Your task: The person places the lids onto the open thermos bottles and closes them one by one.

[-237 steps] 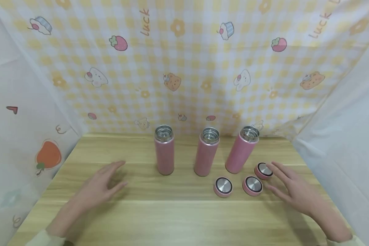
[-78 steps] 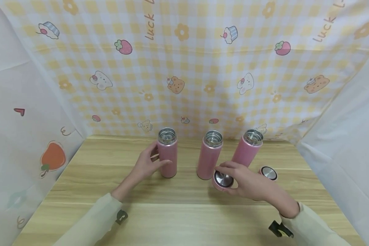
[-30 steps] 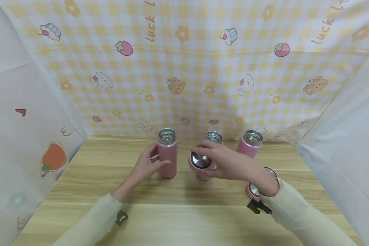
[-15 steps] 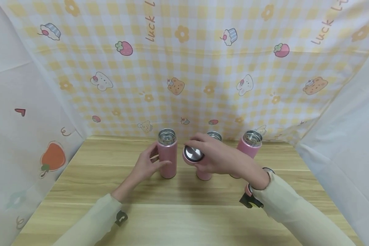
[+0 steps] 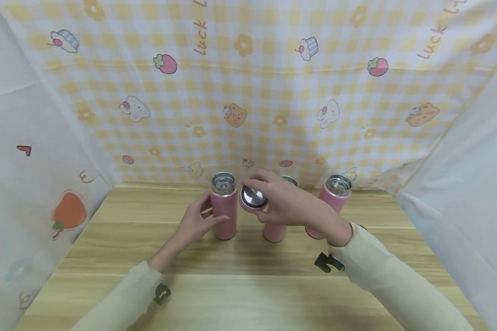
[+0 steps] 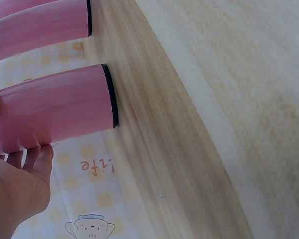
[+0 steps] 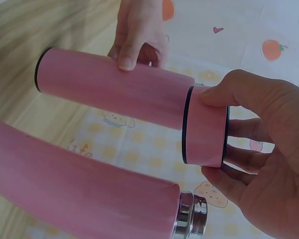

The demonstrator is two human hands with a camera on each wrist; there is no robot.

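My left hand [image 5: 196, 223] grips the left pink thermos bottle [image 5: 225, 214], which stands upright and uncapped on the table. In the left wrist view, its fingers [image 6: 42, 162] curl round the body of that bottle [image 6: 60, 107]. Just right of the bottle's open mouth, my right hand [image 5: 279, 197] holds a pink lid [image 5: 253, 197] with a steel top. The right wrist view has the lid [image 7: 207, 127] pinched between thumb and fingers. Behind that hand is the middle bottle [image 5: 275, 231], partly hidden. A third open bottle [image 5: 333, 195] stands to the right.
The wooden table [image 5: 240, 299] ends at a yellow checked cloth [image 5: 265, 92] behind the bottles. White cloth walls close off both sides. My right sleeve [image 5: 377, 262] covers the spot of the other two lids, with only a sliver of one rim showing.
My right hand has picked a lid off the table and carried it left and up, past the middle bottle to beside the left one. Earlier, my left hand moved onto the left bottle.
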